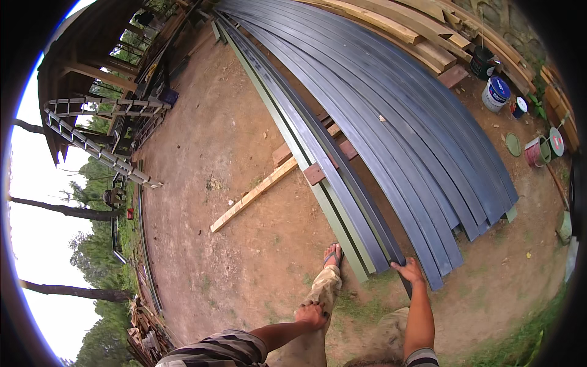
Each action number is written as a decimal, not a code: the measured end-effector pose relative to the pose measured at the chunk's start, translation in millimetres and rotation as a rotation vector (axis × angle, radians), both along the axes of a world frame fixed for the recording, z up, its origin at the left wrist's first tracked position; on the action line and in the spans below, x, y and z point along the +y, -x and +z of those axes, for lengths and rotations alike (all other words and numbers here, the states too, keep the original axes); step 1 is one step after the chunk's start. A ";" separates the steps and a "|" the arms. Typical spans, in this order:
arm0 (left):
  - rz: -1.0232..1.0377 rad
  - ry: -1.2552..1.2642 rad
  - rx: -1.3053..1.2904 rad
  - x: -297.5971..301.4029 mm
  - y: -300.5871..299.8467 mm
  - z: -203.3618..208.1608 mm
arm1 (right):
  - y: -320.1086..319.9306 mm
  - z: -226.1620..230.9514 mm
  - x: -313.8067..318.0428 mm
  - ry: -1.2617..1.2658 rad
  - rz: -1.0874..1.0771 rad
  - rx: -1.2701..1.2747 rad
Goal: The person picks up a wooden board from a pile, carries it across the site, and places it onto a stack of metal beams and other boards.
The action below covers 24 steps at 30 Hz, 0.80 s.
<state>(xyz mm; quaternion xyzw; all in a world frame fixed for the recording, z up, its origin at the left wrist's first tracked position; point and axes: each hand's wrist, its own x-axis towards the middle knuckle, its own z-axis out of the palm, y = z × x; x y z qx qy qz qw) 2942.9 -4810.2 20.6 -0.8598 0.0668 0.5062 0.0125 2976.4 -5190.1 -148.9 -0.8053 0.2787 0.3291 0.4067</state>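
Observation:
Long dark grey-blue metal panels lie stacked side by side, running away from me to the far end. Apart on their left is a narrower set of long strips, with a light green strip on its outer side. My right hand grips the near end of a narrow dark metal strip in that set, thumb on top and fingers partly hidden. Lower down, my left hand is closed over my left knee, its fingers curled on the tan trousers. My left foot stands in a sandal beside the green strip.
A wooden batten and reddish boards cross at the strips. Timber planks are piled beyond the panels. Paint buckets and an open pail stand at right. A ladder leans near a roofed structure at far left.

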 end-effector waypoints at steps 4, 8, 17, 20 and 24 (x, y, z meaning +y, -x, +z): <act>-0.005 0.031 -0.019 -0.2 -2.8 -2.8 | -8.6 37.7 -24.1 -0.135 -0.123 0.116; 0.005 0.035 -0.046 2.7 1.2 2.9 | -34.4 143.9 -4.2 -0.083 -0.277 -0.002; -0.019 0.020 -0.006 -6.7 -4.9 -5.0 | 6.0 146.8 41.1 0.372 -0.315 -0.392; 0.006 0.053 -0.020 -1.7 -6.9 5.6 | 11.9 114.0 69.0 0.256 -0.233 -0.216; 0.019 0.034 0.027 6.6 -3.7 -10.3 | 21.0 55.9 121.9 -0.148 -0.144 -0.075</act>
